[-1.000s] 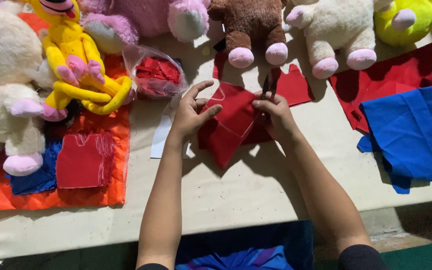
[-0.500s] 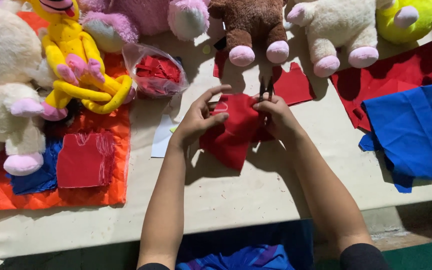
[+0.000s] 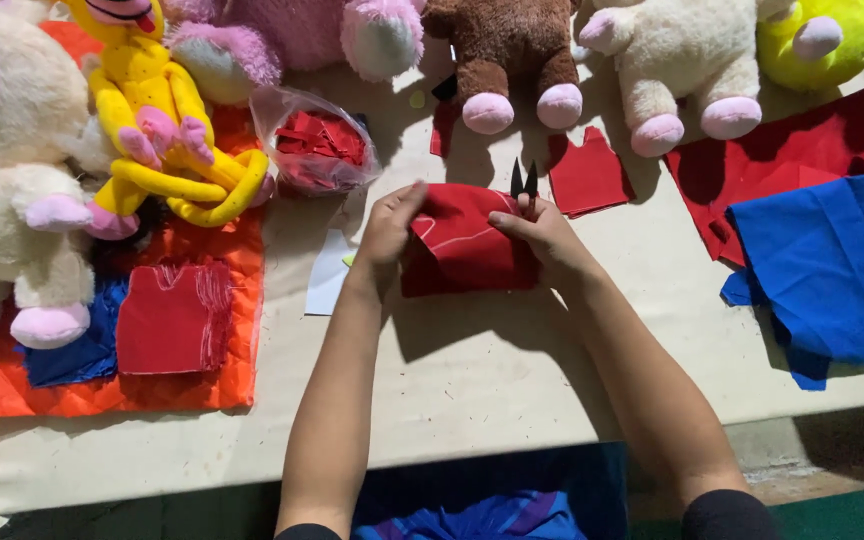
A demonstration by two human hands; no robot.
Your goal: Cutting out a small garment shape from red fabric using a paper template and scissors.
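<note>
Nearest the camera, both forearms reached up from six o'clock over the pale tabletop (image 3: 472,390). At the centre the left hand (image 3: 387,232) pinched the left edge of a folded red cloth piece (image 3: 467,245), fingers clenched on the fabric. The right hand (image 3: 544,235) held the cloth's right edge — and also a small pair of black snips (image 3: 524,182), whose points stuck up toward twelve o'clock above the knuckles. The cloth lay partly on the tabletop, with a faint pale line across its face.

At nine o'clock an orange quilted mat (image 3: 112,385) carried a stack of red cut pieces (image 3: 174,318) and a scrap of blue fabric (image 3: 67,350). A white paper slip (image 3: 327,280) lay just left of the left wrist. At three o'clock lay blue cloth (image 3: 822,265) over a larger red cloth (image 3: 802,150).

Farther off, at eleven o'clock, a clear round plastic bag (image 3: 314,150) bulged with red scraps. Another red cut piece (image 3: 587,175) lay at one o'clock. Along the far edge sat plush toys — a cream one (image 3: 12,150), a yellow one (image 3: 152,110), a pink one (image 3: 292,40), a brown one (image 3: 502,50), another cream one (image 3: 672,60) and a lime one (image 3: 812,40).
</note>
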